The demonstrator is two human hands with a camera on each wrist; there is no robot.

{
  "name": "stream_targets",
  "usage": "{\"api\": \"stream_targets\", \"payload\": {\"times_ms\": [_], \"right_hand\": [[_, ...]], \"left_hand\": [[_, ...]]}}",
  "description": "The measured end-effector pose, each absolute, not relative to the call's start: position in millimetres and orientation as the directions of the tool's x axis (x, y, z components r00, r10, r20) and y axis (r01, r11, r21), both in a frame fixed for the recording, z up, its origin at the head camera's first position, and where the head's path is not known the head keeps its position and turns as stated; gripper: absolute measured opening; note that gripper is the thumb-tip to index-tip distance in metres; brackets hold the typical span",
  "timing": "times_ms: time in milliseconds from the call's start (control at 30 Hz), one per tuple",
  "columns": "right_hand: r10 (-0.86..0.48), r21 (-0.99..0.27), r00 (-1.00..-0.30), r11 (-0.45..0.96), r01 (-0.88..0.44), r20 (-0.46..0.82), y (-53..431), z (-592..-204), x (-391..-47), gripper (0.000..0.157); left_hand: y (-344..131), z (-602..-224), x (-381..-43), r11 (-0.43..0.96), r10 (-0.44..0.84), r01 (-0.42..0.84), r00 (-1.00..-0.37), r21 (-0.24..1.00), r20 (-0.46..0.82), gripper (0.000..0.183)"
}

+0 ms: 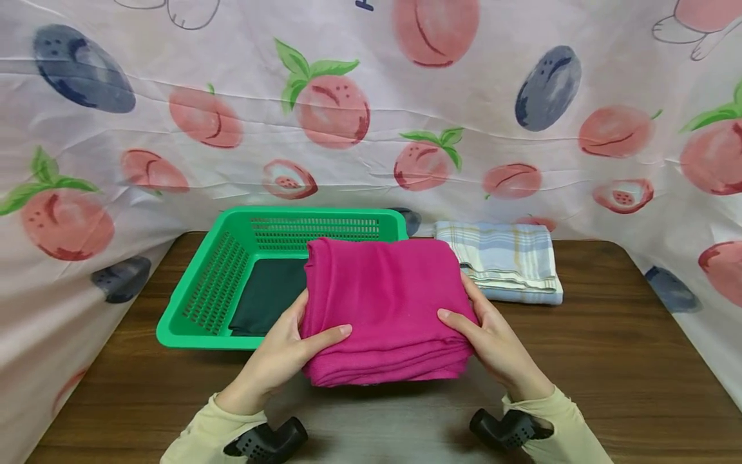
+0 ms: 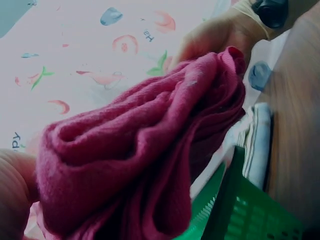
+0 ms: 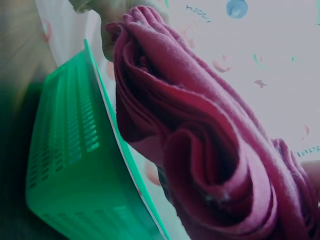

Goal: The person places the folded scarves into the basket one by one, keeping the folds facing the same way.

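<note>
A thick folded magenta cloth [image 1: 388, 303] is held up above the table between both hands. My left hand [image 1: 290, 348] grips its left side, thumb on top and the fingers hidden behind and beneath. On the other side my right hand [image 1: 493, 335] holds it the same way, thumb over the upper face. Many stacked, curled layers of the cloth [image 2: 135, 140] show in the left wrist view, and the right wrist view shows its rolled folds [image 3: 200, 135]. In the head view the cloth overlaps the front right of a green plastic basket [image 1: 203, 341].
Inside the basket lies a dark folded cloth [image 1: 269, 293]. A blue, white and yellow plaid cloth [image 1: 504, 258], folded, rests at the back right of the brown wooden table [image 1: 614, 335]. A fruit-printed curtain [image 1: 359, 167] hangs behind and along the sides.
</note>
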State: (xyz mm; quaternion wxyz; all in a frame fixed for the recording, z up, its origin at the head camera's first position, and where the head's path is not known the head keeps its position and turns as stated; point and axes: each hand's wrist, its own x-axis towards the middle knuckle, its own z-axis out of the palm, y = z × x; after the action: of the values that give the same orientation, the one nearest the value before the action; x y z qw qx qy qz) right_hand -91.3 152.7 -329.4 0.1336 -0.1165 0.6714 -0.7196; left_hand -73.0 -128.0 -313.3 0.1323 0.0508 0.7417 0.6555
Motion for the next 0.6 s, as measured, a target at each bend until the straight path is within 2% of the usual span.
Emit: {"api": "stream_targets", "payload": {"times_ms": [167, 400, 600], "right_hand": [[-0.362, -1.0, -0.932, 0.01, 0.02, -0.022, 139.4, -328.0, -103.1, 0.075], [-0.381, -0.996, -0.924, 0.09, -0.001, -0.033, 120.5, -325.4, -115.2, 0.075], [-0.457, -0.987, -0.889, 0.136, -0.089, 0.017, 102.6, -320.3, -126.5, 0.077]], "left_hand": [[-138.8, -313.5, -73.8, 0.157, 0.203, -0.129, -0.966, 0.979, -0.16, 0.064], [-155.7, -308.3, -77.7, 0.263, 0.135, -0.11, -0.98, 0.959, -0.149, 0.065], [-173.1, -299.5, -86.9, 0.363, 0.124, -0.094, -0.981, 0.927, -0.148, 0.067]]}}
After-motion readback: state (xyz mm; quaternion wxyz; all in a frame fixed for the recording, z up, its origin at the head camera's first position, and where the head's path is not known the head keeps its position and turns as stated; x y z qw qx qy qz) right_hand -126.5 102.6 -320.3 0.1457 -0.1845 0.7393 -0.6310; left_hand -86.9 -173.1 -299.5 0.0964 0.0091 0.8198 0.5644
